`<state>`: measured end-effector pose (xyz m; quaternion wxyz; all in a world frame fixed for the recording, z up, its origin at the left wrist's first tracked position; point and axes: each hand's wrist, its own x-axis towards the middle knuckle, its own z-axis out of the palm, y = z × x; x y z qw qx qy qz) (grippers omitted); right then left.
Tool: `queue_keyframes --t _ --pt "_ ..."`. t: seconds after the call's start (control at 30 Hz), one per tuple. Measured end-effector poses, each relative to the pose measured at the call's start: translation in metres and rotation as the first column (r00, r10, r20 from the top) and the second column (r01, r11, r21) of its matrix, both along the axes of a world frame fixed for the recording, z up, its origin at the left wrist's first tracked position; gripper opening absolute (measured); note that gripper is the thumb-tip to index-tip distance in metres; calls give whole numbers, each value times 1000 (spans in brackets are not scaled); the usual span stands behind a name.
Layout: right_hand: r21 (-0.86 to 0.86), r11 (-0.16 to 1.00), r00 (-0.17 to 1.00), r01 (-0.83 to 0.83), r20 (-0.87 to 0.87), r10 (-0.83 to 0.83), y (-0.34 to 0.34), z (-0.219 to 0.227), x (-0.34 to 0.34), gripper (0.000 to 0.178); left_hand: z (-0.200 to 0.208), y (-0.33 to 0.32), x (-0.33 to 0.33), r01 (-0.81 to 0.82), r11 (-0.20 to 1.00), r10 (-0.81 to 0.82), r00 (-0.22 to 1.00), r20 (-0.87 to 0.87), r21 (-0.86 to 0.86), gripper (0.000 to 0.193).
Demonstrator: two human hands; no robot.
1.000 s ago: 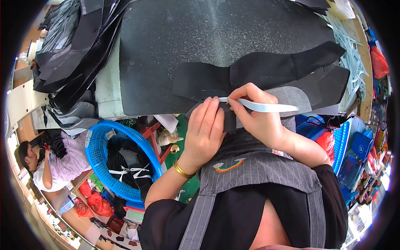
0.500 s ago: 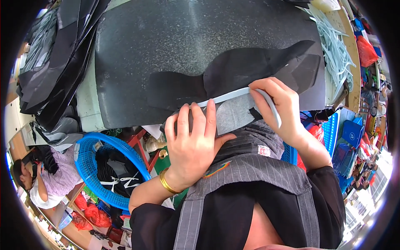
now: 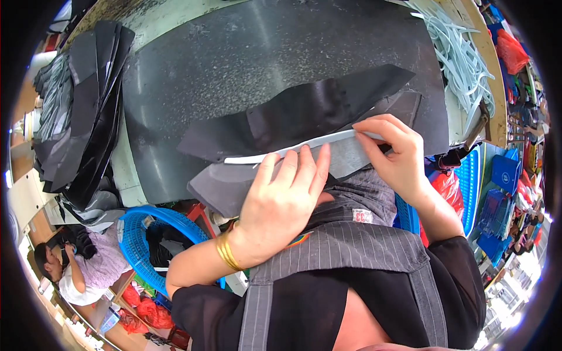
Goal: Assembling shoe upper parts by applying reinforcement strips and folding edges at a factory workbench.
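Note:
A narrow white strip lies along the seam between a glossy black sheet piece and a grey-black piece on the near side. My left hand rests with fingers stretched flat on the near piece, fingertips against the strip's lower edge. The strip's left end sticks out past those fingers. Farther right, my right hand pinches the strip's right part between thumb and fingers. The near piece overhangs the front edge of the dark work board, and my left hand covers some of it.
A stack of dark cut pieces lies at the far left. Loose pale strips are heaped at the far right. Below the table's left side stands a blue basket with dark pieces inside. Another person sits at lower left.
My left hand has moved slightly right, uncovering the strip's left end and more of the near piece. The strip's right end, which curled down below my right hand, no longer shows there.

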<state>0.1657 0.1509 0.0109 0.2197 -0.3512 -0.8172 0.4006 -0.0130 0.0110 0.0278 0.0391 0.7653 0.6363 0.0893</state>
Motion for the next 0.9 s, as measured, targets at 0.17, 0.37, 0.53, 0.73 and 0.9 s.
queue_keyframes --t 0.17,0.37,0.53,0.73,0.9 --pt "-125 987 994 105 -29 -109 6 -6 -9 14 -5 16 37 -148 989 145 985 -88 -27 67" --pt "17 997 991 71 112 -73 18 -3 -10 16 -19 28 52 -126 991 121 989 86 53 66" --pt "-2 990 986 142 -86 -142 28 -17 7 16 -16 32 55 -104 994 103 994 25 31 63" --pt "-88 991 984 102 156 -88 55 -11 1 18 -23 32 57 -42 994 62 974 -219 97 40" --pt "-40 988 820 -148 554 145 113 16 -8 49 -22 29 41 57 988 -19 967 -253 144 44"
